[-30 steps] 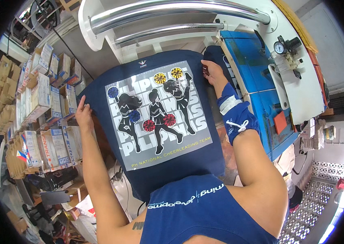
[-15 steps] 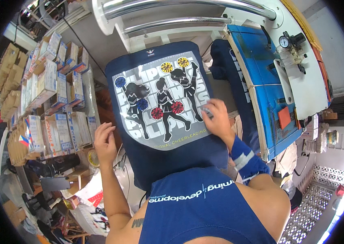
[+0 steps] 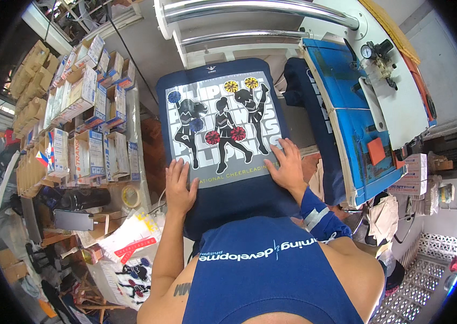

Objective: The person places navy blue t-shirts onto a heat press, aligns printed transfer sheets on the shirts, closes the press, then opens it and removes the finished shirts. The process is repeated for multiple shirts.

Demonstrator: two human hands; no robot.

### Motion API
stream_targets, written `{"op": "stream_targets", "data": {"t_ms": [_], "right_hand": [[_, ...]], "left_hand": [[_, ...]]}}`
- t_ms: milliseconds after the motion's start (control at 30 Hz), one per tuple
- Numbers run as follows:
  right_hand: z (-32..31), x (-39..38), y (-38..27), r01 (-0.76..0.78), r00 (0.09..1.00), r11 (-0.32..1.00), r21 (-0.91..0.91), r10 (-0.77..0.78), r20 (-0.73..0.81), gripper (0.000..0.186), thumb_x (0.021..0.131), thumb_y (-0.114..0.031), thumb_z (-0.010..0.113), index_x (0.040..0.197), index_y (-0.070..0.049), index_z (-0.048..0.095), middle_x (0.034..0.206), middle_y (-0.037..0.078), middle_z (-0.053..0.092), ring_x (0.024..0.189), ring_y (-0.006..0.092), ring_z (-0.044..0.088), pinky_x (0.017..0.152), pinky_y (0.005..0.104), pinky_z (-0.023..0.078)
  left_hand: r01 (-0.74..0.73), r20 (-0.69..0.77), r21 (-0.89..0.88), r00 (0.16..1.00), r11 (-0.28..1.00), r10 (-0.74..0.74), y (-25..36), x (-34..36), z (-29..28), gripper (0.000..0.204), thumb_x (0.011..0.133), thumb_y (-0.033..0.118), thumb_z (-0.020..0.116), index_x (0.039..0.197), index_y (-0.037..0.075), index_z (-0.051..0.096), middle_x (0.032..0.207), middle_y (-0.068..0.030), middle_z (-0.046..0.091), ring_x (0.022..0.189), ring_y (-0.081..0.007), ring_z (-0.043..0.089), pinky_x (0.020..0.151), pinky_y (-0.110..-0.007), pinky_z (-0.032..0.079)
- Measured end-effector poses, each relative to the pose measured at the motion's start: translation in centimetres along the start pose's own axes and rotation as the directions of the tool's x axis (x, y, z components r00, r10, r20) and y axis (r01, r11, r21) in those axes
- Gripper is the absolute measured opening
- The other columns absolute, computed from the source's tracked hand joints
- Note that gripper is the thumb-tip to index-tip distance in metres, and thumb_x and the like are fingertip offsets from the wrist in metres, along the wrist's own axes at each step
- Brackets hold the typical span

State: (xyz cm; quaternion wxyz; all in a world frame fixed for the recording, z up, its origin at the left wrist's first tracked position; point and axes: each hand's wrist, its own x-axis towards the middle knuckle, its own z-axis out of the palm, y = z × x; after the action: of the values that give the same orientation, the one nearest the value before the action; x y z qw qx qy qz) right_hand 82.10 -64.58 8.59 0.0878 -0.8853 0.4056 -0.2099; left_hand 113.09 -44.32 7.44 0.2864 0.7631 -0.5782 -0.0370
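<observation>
A clear transfer film [image 3: 223, 121] printed with cheerleader figures and pom-poms lies on a navy shirt [image 3: 239, 204], which is spread over a flat board. My left hand [image 3: 180, 186] rests palm down at the film's lower left corner, fingers stretched out, thumb by its bottom edge. On the opposite side, my right hand [image 3: 288, 168] lies with fingers apart along the lower right edge of film and shirt. Neither hand grips anything. The board under the shirt is hidden.
Right of the shirt stands a blue heat-press head [image 3: 342, 129] with a pressure gauge [image 3: 367, 51], beside a second navy shirt [image 3: 315, 124]. Chrome bars [image 3: 261, 11] cross behind. Cardboard boxes [image 3: 80, 97] fill the left shelf; printed sheets [image 3: 131, 237] lie below.
My left hand has come in from beside the shirt onto the film's lower left corner. That corner, curled before, now lies flatter. My right hand has settled lower on the right edge.
</observation>
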Motion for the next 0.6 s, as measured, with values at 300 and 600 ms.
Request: {"op": "stream_targets", "data": {"t_ms": [300,600], "right_hand": [[0.2,-0.2,0.2,-0.010,1.000,0.999,0.045,0.011,-0.014,0.051,0.089,-0.035,0.077,0.132,-0.008,0.067,0.147,0.020,0.053,0.141,0.0421,0.044,0.116,0.0537,0.037],[-0.8,0.8,-0.2,-0.030,1.000,0.999,0.036,0.030,0.007,0.045,0.088,-0.033,0.077,0.126,-0.010,0.069,0.142,0.018,0.055,0.135,0.0407,0.048,0.110,0.0535,0.040]], "left_hand": [[-0.021,-0.008,0.040,1.000,0.999,0.021,-0.1,-0.1,0.2,0.053,0.088,0.020,0.076,0.138,0.004,0.064,0.152,-0.0190,0.052,0.147,-0.0420,0.042,0.121,-0.060,0.029],[0.021,-0.001,0.061,1.000,0.998,-0.021,1.0,0.9,-0.4,0.052,0.085,0.025,0.077,0.132,0.007,0.065,0.147,-0.0156,0.054,0.143,-0.0394,0.043,0.122,-0.061,0.025]]}}
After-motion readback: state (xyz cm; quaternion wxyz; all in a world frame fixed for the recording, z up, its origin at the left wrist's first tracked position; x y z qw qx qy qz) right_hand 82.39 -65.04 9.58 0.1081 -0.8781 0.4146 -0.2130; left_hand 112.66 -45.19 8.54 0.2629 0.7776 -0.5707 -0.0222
